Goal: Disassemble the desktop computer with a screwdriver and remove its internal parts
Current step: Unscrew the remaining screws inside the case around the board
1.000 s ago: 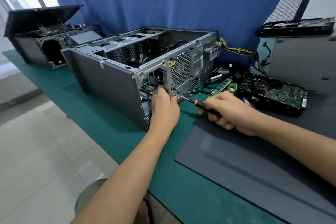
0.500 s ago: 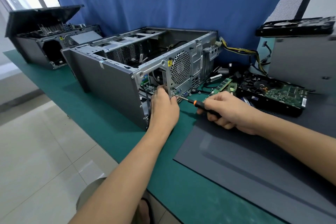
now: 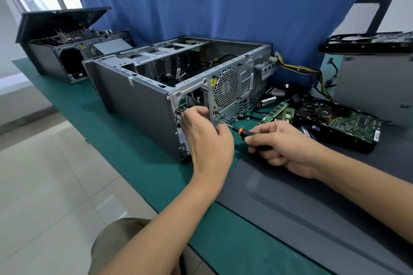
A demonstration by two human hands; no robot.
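Note:
An open grey desktop case (image 3: 143,105) lies on its side on the green table, its rear panel with the round fan grille (image 3: 225,87) facing me. My left hand (image 3: 205,134) is at the rear panel's edge, fingers curled at the metal beside the opening; what they pinch is hidden. My right hand (image 3: 283,145) grips a black screwdriver with an orange collar (image 3: 242,130). Its tip touches the lower rear panel near the ports, just right of my left fingers.
Removed parts lie right of the case: RAM sticks (image 3: 276,111), a black tray with a green circuit board (image 3: 342,124), loose yellow cables (image 3: 299,69). A grey box (image 3: 375,87) stands far right, a second open case (image 3: 67,51) far left. A dark mat (image 3: 312,207) covers the near table.
My left fingers have shifted slightly up along the panel edge. The screwdriver stays on the same spot of the rear panel, with my right hand's grip barely turned.

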